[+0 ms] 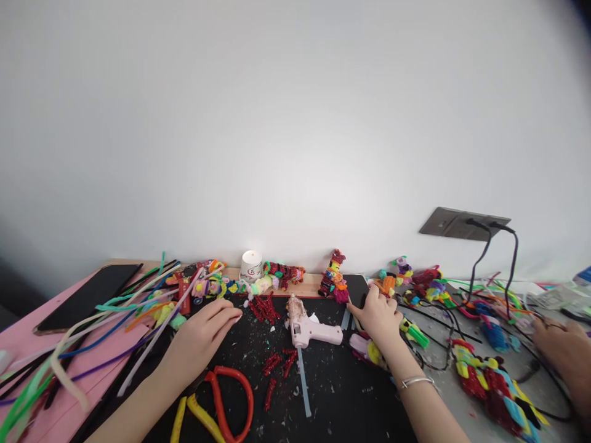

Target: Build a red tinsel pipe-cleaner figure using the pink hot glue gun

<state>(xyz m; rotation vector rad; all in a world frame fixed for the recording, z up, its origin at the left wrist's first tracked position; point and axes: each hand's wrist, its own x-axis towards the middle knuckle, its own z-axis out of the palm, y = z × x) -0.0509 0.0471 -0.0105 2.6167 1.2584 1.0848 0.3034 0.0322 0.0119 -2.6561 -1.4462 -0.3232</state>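
My left hand [203,332] rests flat on the black mat [323,394], fingers apart and stretched toward a bunch of red glitter pipe-cleaner pieces [264,307]. It holds nothing. My right hand [378,315] lies at the mat's right edge, fingertips on thin glue sticks [347,319] beside a colourful pipe-cleaner figure [336,277]. Whether it grips them I cannot tell. A pink glue gun [308,329] stands between my hands, with a clear glue stick [303,381] behind it. More red pieces [277,369] lie in front.
Red-handled scissors [231,400] and yellow-handled pliers [194,415] lie near my left forearm. Long pipe cleaners [92,332] and a phone [87,295] cover the pink table at left. A white cup [251,266], small figures, black cables [489,258] and another person's hand [561,347] at right.
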